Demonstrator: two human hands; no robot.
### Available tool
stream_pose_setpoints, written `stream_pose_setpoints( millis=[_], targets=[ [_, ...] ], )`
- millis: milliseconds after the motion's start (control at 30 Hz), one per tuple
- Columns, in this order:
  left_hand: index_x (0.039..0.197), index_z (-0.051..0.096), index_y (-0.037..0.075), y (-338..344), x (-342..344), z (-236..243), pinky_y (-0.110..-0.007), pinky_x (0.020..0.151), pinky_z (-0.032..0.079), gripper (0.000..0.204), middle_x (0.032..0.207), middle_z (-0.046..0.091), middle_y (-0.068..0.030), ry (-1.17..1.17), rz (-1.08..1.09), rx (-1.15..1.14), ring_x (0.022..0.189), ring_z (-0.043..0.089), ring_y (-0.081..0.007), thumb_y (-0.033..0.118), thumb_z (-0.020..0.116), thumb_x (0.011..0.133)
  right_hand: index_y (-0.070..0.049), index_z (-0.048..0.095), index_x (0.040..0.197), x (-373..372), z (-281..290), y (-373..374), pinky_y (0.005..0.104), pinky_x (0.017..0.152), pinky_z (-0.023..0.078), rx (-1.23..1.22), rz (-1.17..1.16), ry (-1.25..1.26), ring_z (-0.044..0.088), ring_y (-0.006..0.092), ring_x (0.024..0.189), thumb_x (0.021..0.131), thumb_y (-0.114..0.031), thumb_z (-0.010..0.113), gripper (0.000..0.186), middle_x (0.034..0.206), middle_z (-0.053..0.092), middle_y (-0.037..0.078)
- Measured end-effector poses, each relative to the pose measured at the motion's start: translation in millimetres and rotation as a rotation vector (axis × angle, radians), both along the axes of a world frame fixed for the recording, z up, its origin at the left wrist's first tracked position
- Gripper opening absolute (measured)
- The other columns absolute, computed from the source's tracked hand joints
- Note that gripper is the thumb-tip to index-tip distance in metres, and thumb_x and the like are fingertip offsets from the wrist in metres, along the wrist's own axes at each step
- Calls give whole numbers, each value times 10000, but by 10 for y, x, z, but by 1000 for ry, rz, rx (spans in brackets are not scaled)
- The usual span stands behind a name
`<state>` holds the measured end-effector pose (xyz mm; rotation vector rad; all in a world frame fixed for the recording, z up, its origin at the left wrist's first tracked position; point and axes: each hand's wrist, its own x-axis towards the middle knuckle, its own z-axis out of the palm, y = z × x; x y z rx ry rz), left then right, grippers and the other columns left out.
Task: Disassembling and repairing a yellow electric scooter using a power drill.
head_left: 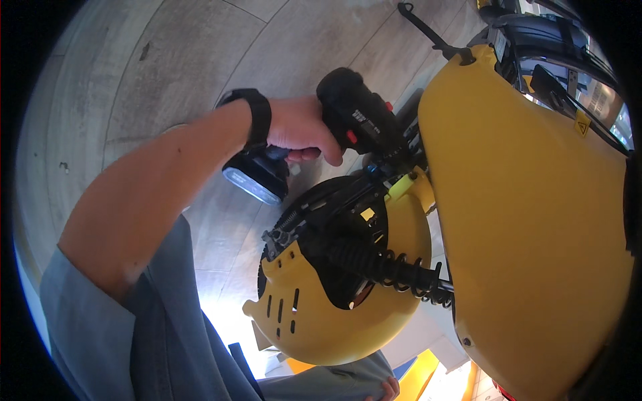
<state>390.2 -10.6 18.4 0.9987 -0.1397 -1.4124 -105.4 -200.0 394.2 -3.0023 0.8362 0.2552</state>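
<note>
My left hand (299, 127), with a black band on its wrist, is closed round the grip of a black cordless drill (361, 113). The drill's battery (254, 177) sticks out below my wrist. Its nose slants down to the right, at a black arm (328, 207) beside a wheel under a yellow fender (334, 334); the exact contact spot is hidden. A black coil-spring shock absorber (394, 271) runs from the wheel toward a large yellow body panel (528, 220). At the lower edge a few fingers, seemingly my right hand (386, 389), show against grey cloth; most of it is cut off.
The floor has grey wood-look planks (180, 60). A black lever (428, 30) juts from the panel's upper corner. Black tubing and cables (562, 47) lie at the upper right. A lime-green piece (400, 190) sits near the drill's nose. Bright light glares at the bottom.
</note>
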Motion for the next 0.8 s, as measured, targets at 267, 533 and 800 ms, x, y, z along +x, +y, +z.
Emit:
stream_pose_setpoints(
  millis=[267,533,800],
  targets=[
    [743,656,40,-48,25,8,-261,453,379,164,559,557,-24,111,-4,11,466,505,-118,131,792,733,89,582,1175,-48,-21,17,483,1056,348,-6,-6,2,489,419,1197,820,-312,574,535,1230,545,288],
    [756,660,57,-45,6,-29,-271,476,375,151,559,553,-21,153,-3,-35,466,494,-122,138,787,738,95,595,1164,-102,13,33,483,1059,346,-11,-11,14,496,431,1192,803,-292,578,530,1219,561,297],
    [732,655,58,-19,-18,-43,-271,479,372,151,552,550,-20,148,-5,4,465,494,-121,134,784,739,82,591,1183,-71,37,61,483,1050,352,12,-11,26,497,431,1196,800,-245,606,503,1241,556,292]
  ],
)
